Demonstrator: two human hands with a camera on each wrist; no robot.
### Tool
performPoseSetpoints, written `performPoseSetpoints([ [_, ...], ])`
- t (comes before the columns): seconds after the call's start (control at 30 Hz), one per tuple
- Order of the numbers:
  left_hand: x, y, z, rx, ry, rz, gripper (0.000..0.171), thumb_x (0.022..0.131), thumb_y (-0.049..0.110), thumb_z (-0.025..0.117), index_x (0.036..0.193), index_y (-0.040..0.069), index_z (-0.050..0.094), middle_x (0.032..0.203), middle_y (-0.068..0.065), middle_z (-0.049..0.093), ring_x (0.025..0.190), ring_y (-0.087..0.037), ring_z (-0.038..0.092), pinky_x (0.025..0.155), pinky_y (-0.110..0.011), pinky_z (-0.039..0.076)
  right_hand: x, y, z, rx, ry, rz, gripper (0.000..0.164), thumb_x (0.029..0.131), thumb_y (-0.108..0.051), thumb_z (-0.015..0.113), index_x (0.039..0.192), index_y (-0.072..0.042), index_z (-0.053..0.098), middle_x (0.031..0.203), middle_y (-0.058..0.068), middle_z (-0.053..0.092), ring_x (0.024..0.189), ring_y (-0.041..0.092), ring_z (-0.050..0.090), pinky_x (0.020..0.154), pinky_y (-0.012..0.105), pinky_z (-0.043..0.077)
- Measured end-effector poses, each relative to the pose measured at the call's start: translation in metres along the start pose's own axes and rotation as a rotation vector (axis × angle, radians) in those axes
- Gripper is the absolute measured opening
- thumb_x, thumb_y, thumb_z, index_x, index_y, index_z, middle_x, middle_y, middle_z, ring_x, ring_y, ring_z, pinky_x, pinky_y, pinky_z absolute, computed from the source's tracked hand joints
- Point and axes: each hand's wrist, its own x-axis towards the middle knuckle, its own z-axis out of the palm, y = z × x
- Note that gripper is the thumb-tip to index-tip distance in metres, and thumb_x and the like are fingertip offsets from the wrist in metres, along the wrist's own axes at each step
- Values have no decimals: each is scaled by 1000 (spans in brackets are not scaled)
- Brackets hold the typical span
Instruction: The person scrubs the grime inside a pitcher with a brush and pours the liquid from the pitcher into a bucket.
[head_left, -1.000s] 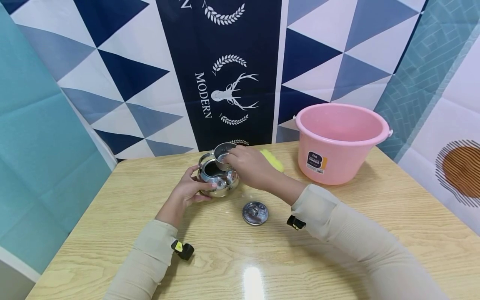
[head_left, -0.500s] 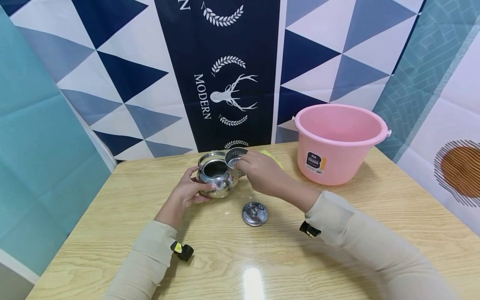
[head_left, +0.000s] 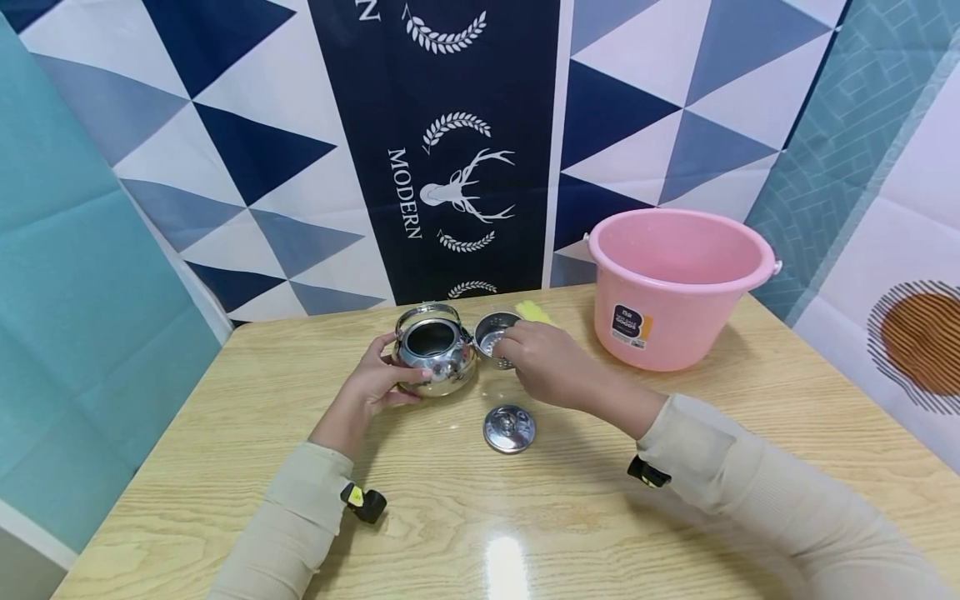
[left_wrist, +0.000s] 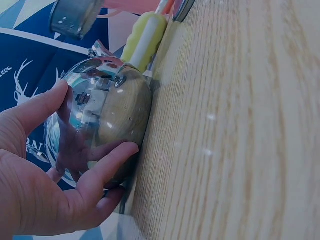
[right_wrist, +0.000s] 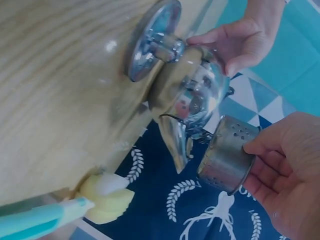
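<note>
"What's different from a second ago?"

"The strainer point(right_wrist: 227, 155). It was tilted over the teapot's mouth, and now it's off to the right, just beside the teapot point(head_left: 442, 371). The left wrist view shows a gap between the two."

"Who's got hold of it?"

"The right hand point(head_left: 551, 362), pinching its wall between thumb and fingers."

"And the other hand?"

"The left hand point(head_left: 375, 375) hasn't shifted. It grips the left side of the teapot, fingers spread round the belly, and the teapot seems to sit on the table point(head_left: 420, 517), toward the far edge."

"So what does that change mean for the work?"

"I'd judge the strainer and the teapot are now properly separated. The mouth is uncovered and the dark inside shows from above. Whether there's anything in there, I can't tell."

"Where's the lid?"

"The lid point(head_left: 510, 429) lies on the table, nearer than the strainer and to the right of the teapot, knob up. It hasn't moved."

"Anything else close by?"

"A yellow sponge brush point(left_wrist: 145, 40) beyond the right hand, partly hidden from above, and a pink bucket point(head_left: 682, 333) farther right."
</note>
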Motion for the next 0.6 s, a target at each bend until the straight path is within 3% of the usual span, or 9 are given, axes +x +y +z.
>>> performPoseSetpoints([
  [0.37, -2, 1, -1, -7, -4, -4, 98, 79, -16, 71, 154, 22, 21, 139, -24, 27, 119, -50, 45, 80, -57, 55, -13, 8, 8, 42, -45, 67, 27, 70, 15, 64, 88, -5, 70, 84, 6, 66, 80, 23, 64, 72, 34, 57],
  [0.6, -2, 2, 0, -14, -9, -12, 99, 79, -15, 72, 154, 23, 21, 138, -23, 28, 117, -49, 47, 81, -57, 55, -18, 10, 11, 59, -213, 160, 29, 70, 12, 70, 90, -9, 70, 88, 2, 66, 80, 18, 64, 68, 31, 58],
])
